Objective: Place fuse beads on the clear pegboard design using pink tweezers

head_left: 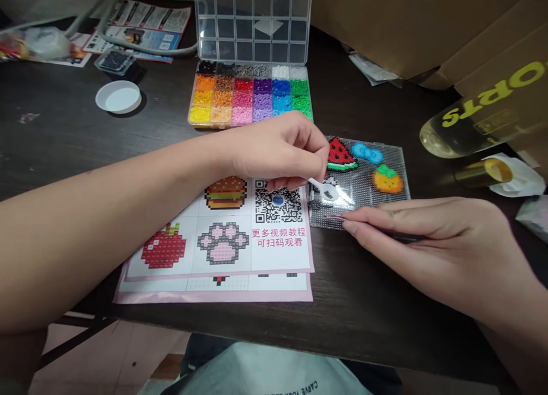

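My left hand [278,149] is curled in a pinch on the handle of a small white spoon [326,190], whose bowl rests over the clear pegboard [387,204]. On that pegboard sit a bead watermelon slice [341,155], a blue bead bow [368,153] and an orange bead fruit [387,180]. My right hand [432,241] lies at the pegboard's near edge with its fingers pressed together on thin dark tweezers [402,237]. The bead box [250,92], lid up, shows rows of coloured beads just behind my left hand.
Pattern sheets [222,235] with a burger, paw, apple and QR code lie under my left forearm. A white round lid [119,97] sits far left. A clear bottle [471,121], a gold cap [482,172], tissue and cardboard boxes [411,24] crowd the right.
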The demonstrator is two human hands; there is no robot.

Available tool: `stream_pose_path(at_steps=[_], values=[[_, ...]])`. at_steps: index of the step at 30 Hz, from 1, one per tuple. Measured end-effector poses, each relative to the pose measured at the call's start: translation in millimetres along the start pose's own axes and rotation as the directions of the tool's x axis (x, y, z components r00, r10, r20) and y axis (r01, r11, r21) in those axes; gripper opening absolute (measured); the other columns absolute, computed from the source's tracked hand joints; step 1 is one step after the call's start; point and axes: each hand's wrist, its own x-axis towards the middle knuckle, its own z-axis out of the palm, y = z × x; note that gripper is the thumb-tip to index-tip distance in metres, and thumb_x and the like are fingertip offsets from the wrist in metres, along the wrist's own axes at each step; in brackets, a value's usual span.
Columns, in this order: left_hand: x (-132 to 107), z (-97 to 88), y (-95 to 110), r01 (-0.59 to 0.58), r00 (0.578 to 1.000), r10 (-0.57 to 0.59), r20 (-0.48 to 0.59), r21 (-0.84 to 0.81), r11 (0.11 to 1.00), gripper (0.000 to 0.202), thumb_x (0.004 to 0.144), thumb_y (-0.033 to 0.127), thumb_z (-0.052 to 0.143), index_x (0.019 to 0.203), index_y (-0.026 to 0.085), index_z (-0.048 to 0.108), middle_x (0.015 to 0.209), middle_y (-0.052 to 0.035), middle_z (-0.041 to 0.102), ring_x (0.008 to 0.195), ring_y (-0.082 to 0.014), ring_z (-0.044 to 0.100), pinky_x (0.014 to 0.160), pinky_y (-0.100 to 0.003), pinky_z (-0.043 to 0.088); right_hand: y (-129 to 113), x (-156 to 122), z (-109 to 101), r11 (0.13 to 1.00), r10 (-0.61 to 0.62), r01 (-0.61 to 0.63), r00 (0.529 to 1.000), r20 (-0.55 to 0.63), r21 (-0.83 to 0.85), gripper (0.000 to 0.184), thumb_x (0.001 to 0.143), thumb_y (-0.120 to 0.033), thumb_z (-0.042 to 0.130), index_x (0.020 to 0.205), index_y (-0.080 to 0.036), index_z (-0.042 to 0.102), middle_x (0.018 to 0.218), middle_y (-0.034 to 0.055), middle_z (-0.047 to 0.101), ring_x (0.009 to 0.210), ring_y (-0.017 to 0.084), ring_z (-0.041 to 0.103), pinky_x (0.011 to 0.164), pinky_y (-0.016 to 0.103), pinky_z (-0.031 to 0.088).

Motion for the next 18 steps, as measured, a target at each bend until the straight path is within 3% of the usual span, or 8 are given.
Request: stream_pose_path(at_steps=[6,9,15,18], values=[[-3,3.8,0,-0.074,0.997,0.074,0.004,0.089,0.993,0.022,0.079,0.003,0.06,0.062,0.017,0.062,0.05,0.0031,0.057,0.04,-0.0066,0.048,0.039,-0.02,0.035,11,-15,-8,0.98,0.116,-0.135,0.984,-0.134,-0.147,0.016,0.084,-0.048,0.085,0.099,-0.044,0.088,0.099,-0.0055,0.085,0.091,0.032,0.083,0.084,0.048,0.071],[-2,4.7,2,-0.078,0.997,0.076,0.029,0.089,0.993,0.026,0.081,0.002,0.057,0.06,0.017,0.059,0.049,0.003,0.055,0.04,-0.0072,0.048,0.038,-0.021,0.035,19,-20,-8,0.958,0.195,-0.211,0.976,-0.101,-0.192,0.025,0.085,-0.057,0.083,0.106,-0.045,0.087,0.109,-0.0057,0.083,0.102,0.037,0.08,0.098,0.055,0.067],[-2,6.6,4,-0.045,0.999,0.045,-0.001,0.098,0.994,0.024,0.081,0.002,0.055,0.063,0.017,0.061,0.048,0.0035,0.056,0.037,-0.0071,0.045,0.036,-0.02,0.035,16,-21,-6,0.972,0.136,-0.154,0.985,-0.11,-0.179,0.024,0.088,-0.063,0.078,0.105,-0.047,0.085,0.105,-0.0108,0.084,0.098,0.033,0.082,0.085,0.051,0.073],[-2,6.2,2,-0.072,0.997,0.072,0.002,0.106,0.992,0.026,0.082,0.003,0.056,0.061,0.017,0.06,0.049,0.0031,0.056,0.038,-0.0069,0.046,0.037,-0.02,0.035,14,-19,-5,0.974,0.122,-0.142,0.985,-0.119,-0.175,0.021,0.088,-0.06,0.079,0.105,-0.048,0.085,0.103,-0.0118,0.084,0.096,0.032,0.082,0.085,0.05,0.073]])
